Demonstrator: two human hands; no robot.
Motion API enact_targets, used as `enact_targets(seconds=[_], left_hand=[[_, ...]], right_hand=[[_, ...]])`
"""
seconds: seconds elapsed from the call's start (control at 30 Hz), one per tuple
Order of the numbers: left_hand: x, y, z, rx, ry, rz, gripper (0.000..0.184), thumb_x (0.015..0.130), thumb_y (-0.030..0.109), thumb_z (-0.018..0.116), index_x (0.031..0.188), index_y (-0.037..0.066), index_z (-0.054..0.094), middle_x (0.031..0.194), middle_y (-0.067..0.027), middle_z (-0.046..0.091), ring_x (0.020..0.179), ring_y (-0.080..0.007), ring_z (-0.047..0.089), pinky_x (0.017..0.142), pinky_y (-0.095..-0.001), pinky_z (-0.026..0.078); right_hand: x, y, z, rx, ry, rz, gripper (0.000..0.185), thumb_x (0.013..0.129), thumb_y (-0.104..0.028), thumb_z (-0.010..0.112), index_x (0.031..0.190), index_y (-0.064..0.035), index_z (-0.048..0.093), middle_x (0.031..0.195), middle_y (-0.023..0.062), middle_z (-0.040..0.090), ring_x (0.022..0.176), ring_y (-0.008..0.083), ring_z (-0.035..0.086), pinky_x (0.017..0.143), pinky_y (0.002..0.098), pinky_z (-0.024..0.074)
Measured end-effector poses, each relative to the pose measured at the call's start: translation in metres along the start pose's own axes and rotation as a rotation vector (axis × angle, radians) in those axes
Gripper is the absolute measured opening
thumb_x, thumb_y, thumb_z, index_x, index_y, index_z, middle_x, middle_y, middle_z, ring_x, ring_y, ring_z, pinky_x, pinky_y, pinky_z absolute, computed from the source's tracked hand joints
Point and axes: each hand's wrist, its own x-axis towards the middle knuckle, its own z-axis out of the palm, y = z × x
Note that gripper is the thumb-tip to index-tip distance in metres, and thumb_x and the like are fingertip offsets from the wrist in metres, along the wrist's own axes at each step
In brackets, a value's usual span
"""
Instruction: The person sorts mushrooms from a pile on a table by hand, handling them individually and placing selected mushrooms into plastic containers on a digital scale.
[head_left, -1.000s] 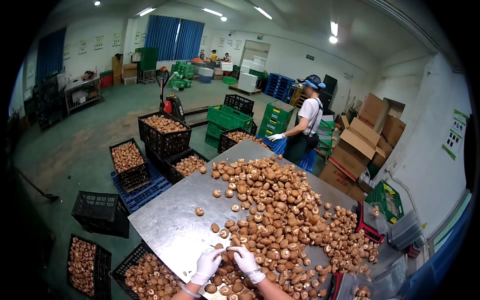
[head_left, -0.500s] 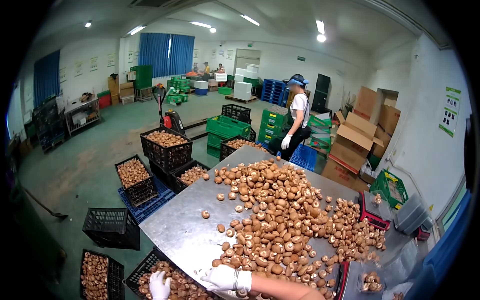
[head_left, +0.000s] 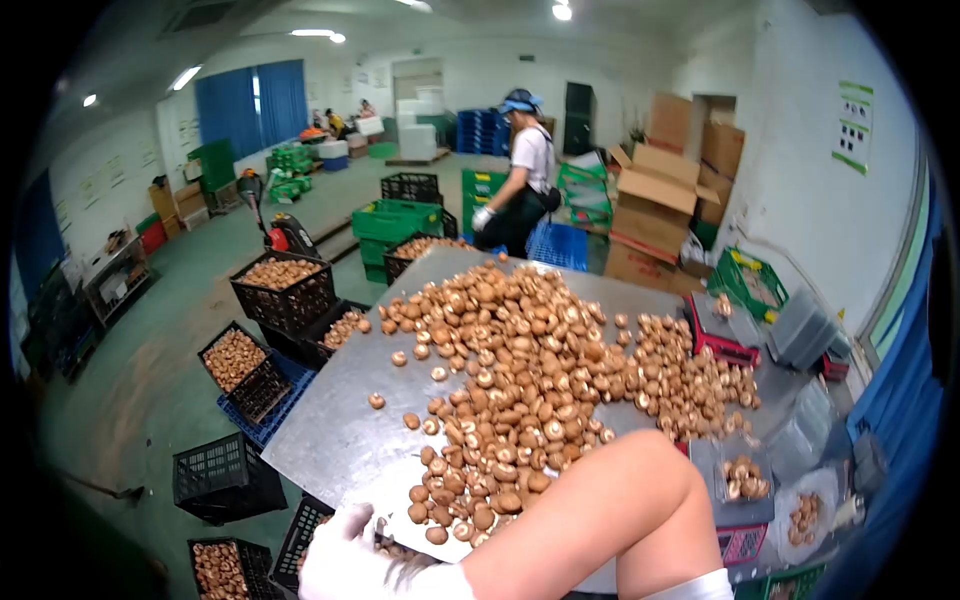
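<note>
Brown mushrooms (head_left: pixel 520 350) lie heaped on the metal table (head_left: pixel 330 430). The gloved right hand (head_left: pixel 345 560) extends leftward beside a black crate (head_left: pixel 292 545), its forearm slanting from a sharply bent elbow; its grip and the left hand's state cannot be determined.

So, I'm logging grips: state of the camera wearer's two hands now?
Left hand: not visible.
Right hand: gloved, blurred; open, closed or holding can't be told.

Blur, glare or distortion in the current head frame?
Head view: fisheye bend, corners black. Head view: bright glare on the metal table near the gloved right hand, which looks slightly smeared. Head view: ceiling light blown out, far background soft.
</note>
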Motion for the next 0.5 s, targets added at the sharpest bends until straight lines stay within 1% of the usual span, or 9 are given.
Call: enact_targets(seconds=[0.07, 0.13, 0.27, 0.33, 0.4, 0.43, 0.5], left_hand=[[-0.005, -0.019, -0.002, 0.015, 0.070, -0.036, 0.032, 0.081, 0.016, 0.065, 0.111, 0.003, 0.063, 0.121, -0.0174, 0.057, 0.119, -0.0361, 0.047, 0.103, -0.0429, 0.037], [-0.010, -0.024, -0.005, 0.040, 0.082, -0.026, 0.031, 0.082, 0.014, 0.065, 0.110, 0.002, 0.063, 0.121, -0.0178, 0.057, 0.120, -0.0361, 0.047, 0.103, -0.0427, 0.037], [-0.015, 0.004, -0.008, 0.057, -0.016, 0.056, 0.030, 0.083, 0.011, 0.064, 0.112, 0.002, 0.062, 0.122, -0.0179, 0.056, 0.120, -0.0360, 0.046, 0.103, -0.0429, 0.037], [-0.017, 0.007, -0.003, 0.111, -0.040, -0.032, 0.030, 0.084, 0.011, 0.064, 0.112, 0.004, 0.062, 0.122, -0.0175, 0.056, 0.120, -0.0349, 0.047, 0.103, -0.0422, 0.037], [-0.018, 0.008, 0.000, -0.010, -0.157, -0.118, 0.048, 0.080, 0.011, 0.066, 0.125, 0.002, 0.053, 0.136, -0.0193, 0.044, 0.127, -0.0335, 0.039, 0.109, -0.0387, 0.032], [-0.018, 0.007, 0.003, -0.013, -0.174, -0.108, 0.048, 0.080, 0.011, 0.066, 0.125, 0.002, 0.053, 0.136, -0.0193, 0.044, 0.127, -0.0335, 0.039, 0.109, -0.0387, 0.032], [-0.018, 0.005, 0.013, -0.186, -0.120, -0.081, 0.051, 0.079, 0.013, 0.068, 0.127, 0.002, 0.052, 0.137, -0.0198, 0.042, 0.127, -0.0350, 0.039, 0.108, -0.0404, 0.032]], right_hand=[[-0.007, -0.003, -0.008, 0.096, 0.043, -0.039, 0.029, 0.078, -0.027, 0.064, 0.093, -0.0026, 0.064, 0.076, 0.0130, 0.064, 0.071, 0.0289, 0.065, 0.063, 0.0394, 0.0519], [-0.013, -0.006, -0.011, 0.202, 0.080, -0.070, 0.031, 0.078, -0.028, 0.064, 0.095, -0.0020, 0.063, 0.076, 0.0131, 0.063, 0.071, 0.0291, 0.065, 0.063, 0.0396, 0.0519], [-0.028, -0.007, -0.019, 0.333, 0.140, -0.084, 0.034, 0.078, -0.028, 0.064, 0.098, -0.0009, 0.062, 0.078, 0.0132, 0.063, 0.071, 0.0296, 0.065, 0.062, 0.0400, 0.0519], [-0.037, -0.008, -0.022, 0.359, 0.149, -0.058, 0.036, 0.079, -0.029, 0.064, 0.100, -0.0004, 0.061, 0.079, 0.0132, 0.063, 0.071, 0.0298, 0.064, 0.062, 0.0402, 0.0518], [-0.050, -0.008, -0.027, 0.378, 0.152, -0.018, 0.037, 0.079, -0.029, 0.064, 0.101, 0.0002, 0.060, 0.079, 0.0132, 0.062, 0.071, 0.0300, 0.064, 0.062, 0.0404, 0.0518], [-0.056, -0.006, -0.028, 0.386, 0.148, 0.012, 0.038, 0.079, -0.029, 0.064, 0.102, 0.0004, 0.059, 0.080, 0.0133, 0.062, 0.071, 0.0301, 0.064, 0.062, 0.0405, 0.0518], [-0.076, 0.001, -0.032, 0.388, 0.132, 0.127, 0.040, 0.079, -0.030, 0.064, 0.104, 0.0010, 0.059, 0.080, 0.0133, 0.062, 0.071, 0.0303, 0.064, 0.061, 0.0407, 0.0518]])
